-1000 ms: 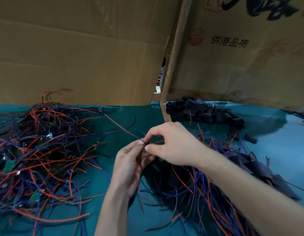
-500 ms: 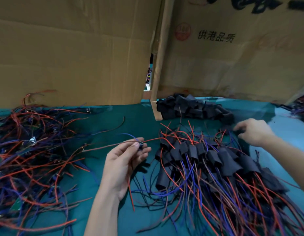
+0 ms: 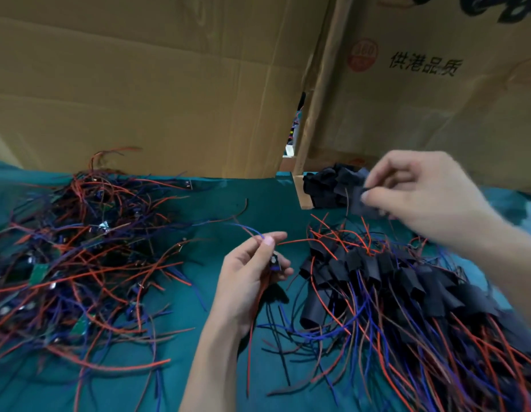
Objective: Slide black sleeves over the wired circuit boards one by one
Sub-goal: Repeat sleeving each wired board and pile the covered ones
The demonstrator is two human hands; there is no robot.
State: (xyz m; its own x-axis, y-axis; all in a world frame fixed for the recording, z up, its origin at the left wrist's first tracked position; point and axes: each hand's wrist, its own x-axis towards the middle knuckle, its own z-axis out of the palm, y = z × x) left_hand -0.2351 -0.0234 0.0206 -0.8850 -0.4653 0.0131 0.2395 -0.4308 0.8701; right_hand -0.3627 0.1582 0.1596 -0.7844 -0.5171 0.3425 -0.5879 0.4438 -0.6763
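Left hand (image 3: 252, 281) pinching wired circuit board (image 3: 274, 261), right hand (image 3: 418, 194) pinching black sleeve (image 3: 360, 203), carton (image 3: 436, 114) printed 供港品质

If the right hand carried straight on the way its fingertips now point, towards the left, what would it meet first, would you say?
Probably the pile of loose black sleeves, just left of the right hand and the black sleeve it pinches. The hand may be raised above the pile; depth is unclear.
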